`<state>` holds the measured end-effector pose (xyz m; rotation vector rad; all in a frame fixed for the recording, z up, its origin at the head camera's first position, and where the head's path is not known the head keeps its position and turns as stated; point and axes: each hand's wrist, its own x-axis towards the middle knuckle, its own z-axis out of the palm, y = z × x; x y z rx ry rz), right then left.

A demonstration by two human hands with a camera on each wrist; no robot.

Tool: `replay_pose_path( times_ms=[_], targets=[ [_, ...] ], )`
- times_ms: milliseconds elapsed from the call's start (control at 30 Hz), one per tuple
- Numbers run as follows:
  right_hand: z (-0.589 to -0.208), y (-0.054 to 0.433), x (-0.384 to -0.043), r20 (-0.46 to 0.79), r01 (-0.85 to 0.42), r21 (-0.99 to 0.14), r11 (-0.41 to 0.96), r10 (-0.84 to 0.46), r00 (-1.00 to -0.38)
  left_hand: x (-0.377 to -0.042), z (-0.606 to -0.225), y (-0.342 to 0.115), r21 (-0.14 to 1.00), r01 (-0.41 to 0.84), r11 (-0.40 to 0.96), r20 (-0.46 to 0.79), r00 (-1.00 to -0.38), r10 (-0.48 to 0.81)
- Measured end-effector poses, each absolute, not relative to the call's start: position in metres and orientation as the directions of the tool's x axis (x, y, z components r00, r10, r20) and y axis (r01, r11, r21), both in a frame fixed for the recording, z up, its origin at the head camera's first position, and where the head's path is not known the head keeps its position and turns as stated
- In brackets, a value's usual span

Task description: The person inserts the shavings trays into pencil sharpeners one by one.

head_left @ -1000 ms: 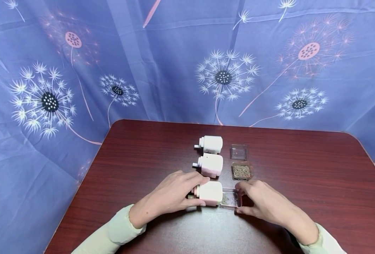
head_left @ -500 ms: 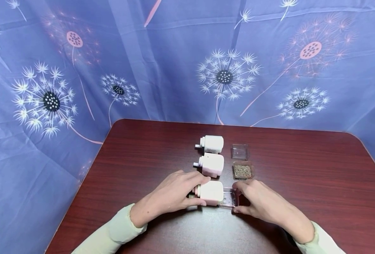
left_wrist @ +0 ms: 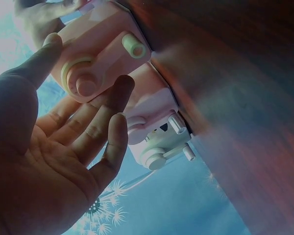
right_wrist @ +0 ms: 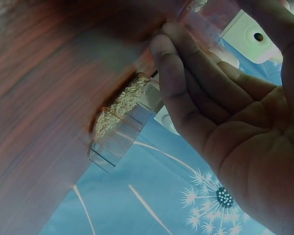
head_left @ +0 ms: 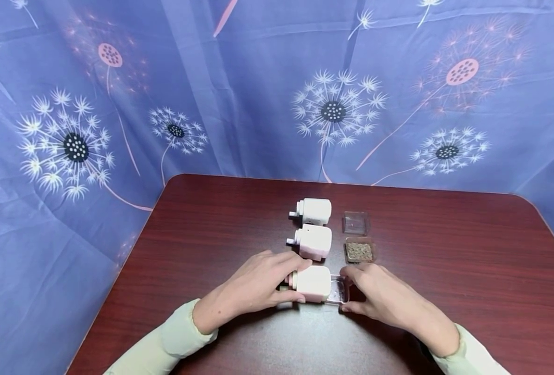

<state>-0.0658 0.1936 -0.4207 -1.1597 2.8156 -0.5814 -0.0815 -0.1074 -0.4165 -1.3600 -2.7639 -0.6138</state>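
My left hand [head_left: 253, 284] grips the nearest crank pencil sharpener [head_left: 313, 284], a cream and pink one lying with its crank to the left. Thumb and fingers lie along its two sides. In the left wrist view its crank handle [left_wrist: 134, 45] ends in a pale green knob. With thumb and fingers at the outer end, my right hand [head_left: 382, 291] pinches a clear shavings drawer [head_left: 337, 289]. That drawer stands partly inside the sharpener's right end, and a few shavings show in it. The right fingertips partly hide its outer end.
Behind stand a pink sharpener [head_left: 315, 242] and a white sharpener [head_left: 316, 211], cranks leftward. To their right lie a clear drawer full of shavings [head_left: 359, 252] and another clear drawer [head_left: 354, 223]. A blue dandelion-print cloth [head_left: 258, 104] hangs beyond the dark red table [head_left: 202, 224].
My right hand has moved left, and the clear drawer has slid farther into the nearest sharpener. The left hand keeps its grip on the sharpener.
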Motion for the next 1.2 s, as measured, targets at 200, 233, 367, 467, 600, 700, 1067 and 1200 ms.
replay_pose_path(
  times_ms=[200, 233, 367, 467, 600, 700, 1067, 1200],
  targets=[
    [-0.421, 0.190, -0.067, 0.098, -0.677, -0.349, 0.648, -0.693, -0.714, -0.083, -0.417, -0.107, 0.363, 0.751, 0.552, 0.155, -0.633, 0.759],
    [-0.420, 0.190, -0.067, 0.093, -0.674, -0.353, 0.649, -0.693, -0.715, -0.083, -0.417, -0.107, 0.365, 0.748, 0.554, 0.151, -0.635, 0.758],
    [-0.419, 0.189, -0.068, 0.072, -0.665, -0.367, 0.651, -0.693, -0.718, -0.083, -0.416, -0.107, 0.373, 0.739, 0.561, 0.140, -0.643, 0.753],
    [-0.419, 0.187, -0.068, 0.071, -0.672, -0.348, 0.653, -0.697, -0.714, -0.082, -0.416, -0.107, 0.382, 0.736, 0.558, 0.143, -0.644, 0.752],
    [-0.419, 0.184, -0.068, 0.070, -0.675, -0.347, 0.652, -0.699, -0.711, -0.082, -0.416, -0.107, 0.402, 0.738, 0.542, 0.164, -0.641, 0.750],
    [-0.419, 0.182, -0.068, 0.076, -0.677, -0.355, 0.644, -0.702, -0.708, -0.082, -0.416, -0.107, 0.423, 0.732, 0.534, 0.165, -0.642, 0.749],
    [-0.420, 0.175, -0.069, 0.109, -0.692, -0.324, 0.645, -0.701, -0.704, -0.082, -0.417, -0.106, 0.490, 0.698, 0.522, 0.140, -0.654, 0.743],
    [-0.420, 0.173, -0.069, 0.118, -0.694, -0.319, 0.646, -0.699, -0.705, -0.083, -0.417, -0.106, 0.502, 0.694, 0.516, 0.142, -0.655, 0.742]
  ],
)
